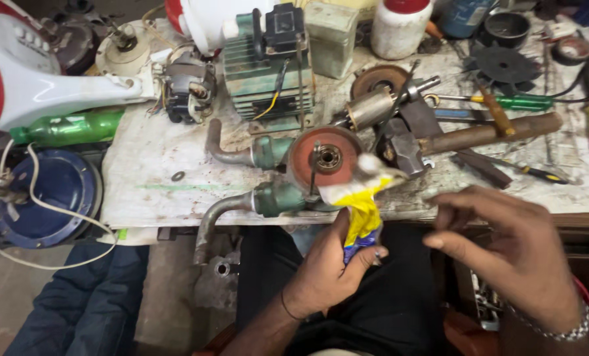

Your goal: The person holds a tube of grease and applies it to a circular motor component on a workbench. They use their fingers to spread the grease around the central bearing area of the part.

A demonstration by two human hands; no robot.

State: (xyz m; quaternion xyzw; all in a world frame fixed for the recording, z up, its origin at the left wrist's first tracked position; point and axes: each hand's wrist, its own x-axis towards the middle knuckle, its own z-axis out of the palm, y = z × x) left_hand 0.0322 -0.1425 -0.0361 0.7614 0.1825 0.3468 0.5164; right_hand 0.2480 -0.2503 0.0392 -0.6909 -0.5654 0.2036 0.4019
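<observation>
My left hand (pixel 327 267) grips a crumpled yellow and blue plastic pouch (pixel 362 211), held upright near the table's front edge. Its open whitish top points at a green water pump (pixel 278 175) with a rusty red round face and bent grey pipes. My right hand (pixel 505 247) hovers just right of the pouch, fingers spread and blurred, holding nothing. A rusty motor rotor (pixel 380 102) lies behind the pump.
A green finned motor (pixel 268 66), a white and red fan housing (pixel 37 72), a green bottle (pixel 70 126), a white jar (pixel 400 26), screwdrivers (pixel 512 102) and a rusty pipe (pixel 492 132) crowd the table. A blue round cover (pixel 50 194) sits at the left.
</observation>
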